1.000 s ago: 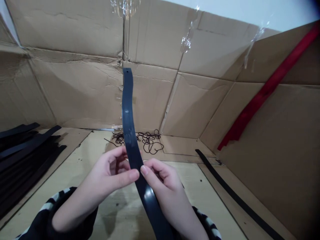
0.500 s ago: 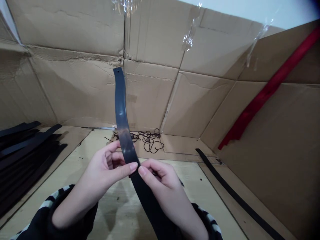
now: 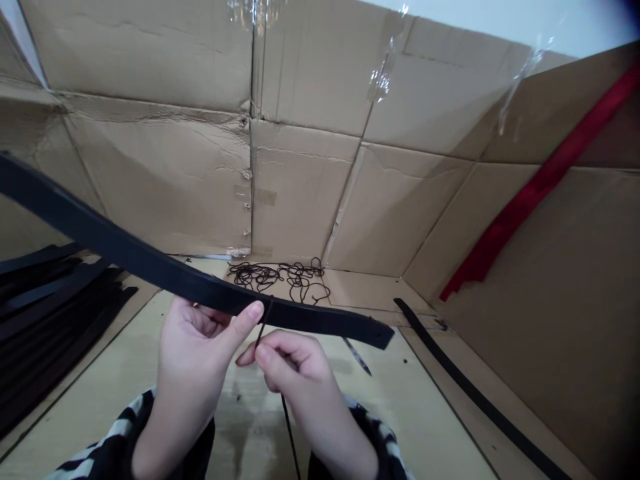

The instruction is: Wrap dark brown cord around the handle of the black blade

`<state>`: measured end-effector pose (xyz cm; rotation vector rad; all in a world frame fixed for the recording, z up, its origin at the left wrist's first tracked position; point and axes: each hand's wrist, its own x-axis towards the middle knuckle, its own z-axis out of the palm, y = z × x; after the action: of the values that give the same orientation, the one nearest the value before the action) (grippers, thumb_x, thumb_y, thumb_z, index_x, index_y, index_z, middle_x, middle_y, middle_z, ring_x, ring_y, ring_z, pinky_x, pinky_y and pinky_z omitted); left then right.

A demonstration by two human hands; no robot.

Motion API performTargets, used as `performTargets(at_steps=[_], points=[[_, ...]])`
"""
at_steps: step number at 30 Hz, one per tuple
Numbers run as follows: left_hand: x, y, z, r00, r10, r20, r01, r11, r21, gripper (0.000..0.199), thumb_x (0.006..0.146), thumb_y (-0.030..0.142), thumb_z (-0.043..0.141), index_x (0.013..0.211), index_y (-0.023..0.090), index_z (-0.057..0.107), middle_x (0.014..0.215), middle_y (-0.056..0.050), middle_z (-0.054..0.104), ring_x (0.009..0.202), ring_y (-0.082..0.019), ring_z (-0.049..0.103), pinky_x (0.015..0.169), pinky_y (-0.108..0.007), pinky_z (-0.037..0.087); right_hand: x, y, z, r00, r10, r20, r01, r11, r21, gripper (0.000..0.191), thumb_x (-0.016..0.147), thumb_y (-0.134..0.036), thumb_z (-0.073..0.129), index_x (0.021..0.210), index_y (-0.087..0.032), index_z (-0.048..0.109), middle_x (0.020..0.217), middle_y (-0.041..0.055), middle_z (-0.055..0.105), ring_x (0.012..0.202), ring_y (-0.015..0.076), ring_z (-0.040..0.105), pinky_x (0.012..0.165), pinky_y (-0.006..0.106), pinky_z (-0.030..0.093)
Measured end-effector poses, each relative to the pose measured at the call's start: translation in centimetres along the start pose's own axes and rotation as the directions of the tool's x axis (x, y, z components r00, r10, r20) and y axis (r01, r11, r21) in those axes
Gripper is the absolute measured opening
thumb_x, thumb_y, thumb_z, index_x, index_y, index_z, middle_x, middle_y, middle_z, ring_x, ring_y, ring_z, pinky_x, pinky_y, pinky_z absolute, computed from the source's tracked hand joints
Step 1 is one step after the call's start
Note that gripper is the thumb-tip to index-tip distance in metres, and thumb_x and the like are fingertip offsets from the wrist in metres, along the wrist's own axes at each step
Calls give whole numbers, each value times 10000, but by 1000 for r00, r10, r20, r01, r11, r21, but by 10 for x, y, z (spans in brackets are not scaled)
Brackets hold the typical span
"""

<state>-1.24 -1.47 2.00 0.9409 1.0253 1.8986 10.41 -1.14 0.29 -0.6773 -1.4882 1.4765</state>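
Note:
A long black strip runs from the left edge down to the right, with a small hole near its right end. My left hand is closed on its lower edge, thumb in front. Around the strip, beside that thumb, passes a thin dark cord. The cord is pinched in the fingers of my right hand, just below the strip, and its tail hangs down toward the bottom of the picture.
Several black strips are piled at the left. Tangled dark cords lie by the cardboard wall. A pen-like object lies behind the right hand. Another black strip and a red strip are at the right.
The strip has swung from steeply upright to a slant across the view, its holed end now at the right. My right hand has moved down off the strip, and the cord now shows in its fingers.

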Motion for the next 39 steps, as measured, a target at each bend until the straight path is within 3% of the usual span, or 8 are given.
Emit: performTargets(at_steps=[3, 6, 16, 22, 26, 30, 33, 39], points=[[-2, 1, 3, 1000, -1, -5, 1, 999, -51, 273, 624, 227, 856, 725, 199, 604, 621, 57, 659, 544, -75, 594, 464, -110, 492, -7, -6, 11, 982, -138, -130, 96, 953, -289, 216, 878, -275, 563, 753, -184, 714, 656, 0, 589, 621, 123, 484, 589, 250, 361], [-7, 1, 7, 998, -53, 34, 57, 989, -135, 251, 641, 233, 846, 736, 195, 616, 653, 44, 683, 594, -92, 617, 575, -159, 544, -9, -5, 15, 971, -185, -151, 110, 907, -405, 242, 890, -272, 541, 719, -171, 679, 637, -5, 565, 604, 124, 475, 577, 254, 357], [-9, 8, 7, 961, -230, 155, 262, 936, -236, 197, 723, 201, 781, 802, 192, 601, 735, 39, 661, 706, -110, 618, 716, -225, 541, -5, 1, 7, 985, -114, -130, 60, 930, -362, 281, 900, -324, 540, 733, -173, 708, 644, 15, 606, 623, 144, 530, 572, 264, 405], [-6, 10, 4, 926, -299, 233, 350, 910, -224, 109, 793, 189, 716, 816, 195, 610, 789, 14, 687, 829, -145, 652, 759, -241, 536, 3, -5, -9, 969, 32, -247, -66, 990, -128, 246, 761, -358, 714, 963, -218, 734, 1045, 59, 716, 994, 227, 637, 928, 363, 464], [-4, 11, 3, 910, -310, 276, 352, 929, -114, 175, 748, 186, 757, 782, 184, 586, 703, 36, 651, 690, -103, 618, 717, -218, 522, 9, -13, -29, 997, 2, -72, -9, 996, -91, 265, 668, -434, 783, 667, -180, 705, 697, 31, 668, 692, 182, 594, 676, 307, 482], [-2, 13, -1, 868, -357, 346, 370, 928, 31, 325, 691, 225, 800, 901, 197, 553, 751, 25, 636, 726, -130, 611, 680, -235, 516, 9, -12, -43, 994, 83, 68, -86, 995, 43, 312, 704, -457, 756, 628, -175, 650, 565, -38, 508, 515, 90, 407, 463, 213, 298], [1, 14, -6, 831, -373, 413, 328, 928, 179, 499, 653, 244, 821, 1039, 218, 506, 733, 34, 601, 693, -138, 585, 611, -231, 500, 6, -16, -51, 967, 181, 182, -183, 983, -7, 233, 801, -343, 696, 662, -166, 638, 592, -47, 487, 528, 74, 387, 501, 211, 292], [5, 13, -16, 833, -271, 482, 26, 891, 454, 488, 692, 332, 791, 1078, 277, 498, 842, 22, 571, 792, -163, 595, 645, -234, 516, 7, -27, -58, 932, 195, 305, -163, 978, -127, 159, 814, -308, 661, 731, -175, 688, 669, -32, 543, 638, 104, 456, 647, 246, 367]])
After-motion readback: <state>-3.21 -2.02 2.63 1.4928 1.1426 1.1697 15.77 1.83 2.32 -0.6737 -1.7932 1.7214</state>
